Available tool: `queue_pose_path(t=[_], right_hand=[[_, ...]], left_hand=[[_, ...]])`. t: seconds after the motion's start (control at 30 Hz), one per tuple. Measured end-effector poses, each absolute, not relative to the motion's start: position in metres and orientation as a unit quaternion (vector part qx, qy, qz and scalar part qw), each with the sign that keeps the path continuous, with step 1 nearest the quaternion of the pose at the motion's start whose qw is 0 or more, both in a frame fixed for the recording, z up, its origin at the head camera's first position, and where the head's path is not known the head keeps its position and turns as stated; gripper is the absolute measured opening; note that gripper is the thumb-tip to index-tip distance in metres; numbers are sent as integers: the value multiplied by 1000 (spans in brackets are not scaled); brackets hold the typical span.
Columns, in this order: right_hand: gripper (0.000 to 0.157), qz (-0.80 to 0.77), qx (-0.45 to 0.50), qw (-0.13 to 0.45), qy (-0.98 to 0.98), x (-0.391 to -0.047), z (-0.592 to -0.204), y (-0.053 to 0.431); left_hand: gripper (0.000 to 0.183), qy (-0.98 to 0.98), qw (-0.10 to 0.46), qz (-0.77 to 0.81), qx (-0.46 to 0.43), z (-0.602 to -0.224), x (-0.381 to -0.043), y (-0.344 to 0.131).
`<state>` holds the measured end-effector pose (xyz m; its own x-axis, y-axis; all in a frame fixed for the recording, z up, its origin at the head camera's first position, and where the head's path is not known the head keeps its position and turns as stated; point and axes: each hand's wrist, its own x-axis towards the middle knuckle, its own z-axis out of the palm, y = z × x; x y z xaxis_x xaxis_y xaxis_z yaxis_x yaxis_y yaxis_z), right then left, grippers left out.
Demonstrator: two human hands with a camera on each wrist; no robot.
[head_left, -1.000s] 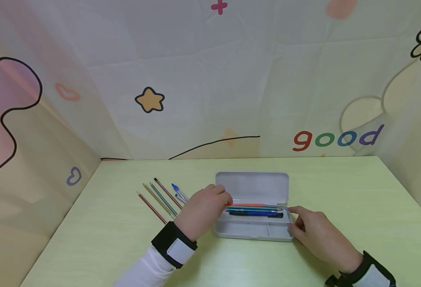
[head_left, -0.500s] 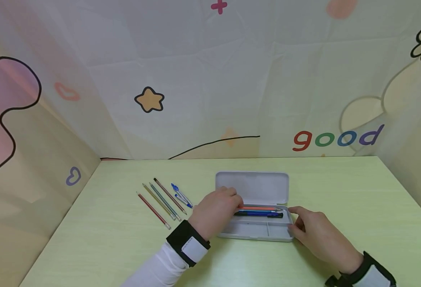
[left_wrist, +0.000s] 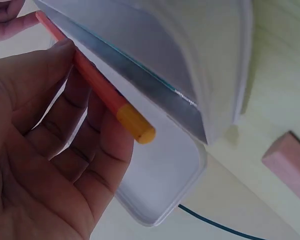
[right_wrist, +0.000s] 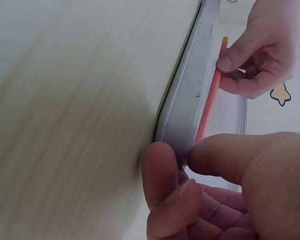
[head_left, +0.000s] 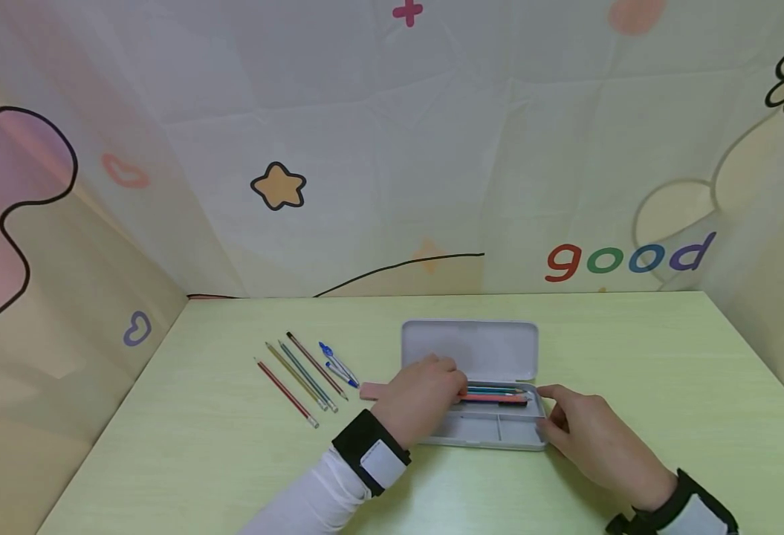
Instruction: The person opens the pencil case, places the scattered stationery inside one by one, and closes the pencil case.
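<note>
My left hand [head_left: 425,397] pinches an orange-red pencil [left_wrist: 97,82] with a yellow end between thumb and fingers. In the head view that pencil lies across the tray, over a dark pen with a black end [head_left: 513,404]. The pale grey pencil case [head_left: 455,427] stands with its lid [head_left: 472,349] folded back. Blue-green pencils [head_left: 495,388] lie in its rear compartment; the left hand hides their left parts. At the case's right end my right hand [head_left: 585,427] grips it between thumb and fingers, also seen close in the right wrist view.
Several pencils [head_left: 298,375] lie slanted on the table left of the case, beside blue-and-clear ballpoint pens [head_left: 339,365]. A pink eraser [head_left: 370,390] rests just left of the case, partly behind the left hand. A printed cloth [head_left: 378,148] hangs behind the table.
My left hand has shifted right and a little nearer, bringing the orange-red pencil from the tray's back toward its front. The eraser has come out from behind the hand. The right hand stays put.
</note>
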<state>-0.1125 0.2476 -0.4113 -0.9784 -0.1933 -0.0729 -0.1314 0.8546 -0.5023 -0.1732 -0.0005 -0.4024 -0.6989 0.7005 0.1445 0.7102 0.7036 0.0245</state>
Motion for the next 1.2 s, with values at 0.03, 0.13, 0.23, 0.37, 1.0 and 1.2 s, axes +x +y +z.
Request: queue_pose_path(t=[0.03,0.13,0.23,0.37,1.0,1.2], right_hand=[[48,-258,-81,66,961,-113,-411,247],[49,-262,-67,81,959,-113,-410,246],[49,-263,-63,87,959,-114,-411,246],[50,-262,-64,91,959,-116,-411,247],[50,-262,-60,92,959,-115,-410,247],[49,-265,-61,94,958,-115,-410,247]], left_hand=[[6,-920,60,-41,-384,-403,-173,0],[5,-919,58,-39,-388,-405,-173,3],[4,-919,59,-32,-389,-406,-173,5],[5,-919,57,-29,-388,-407,-173,7],[12,-919,32,-59,-387,-411,-177,11],[11,-918,34,-60,-391,-411,-177,11]])
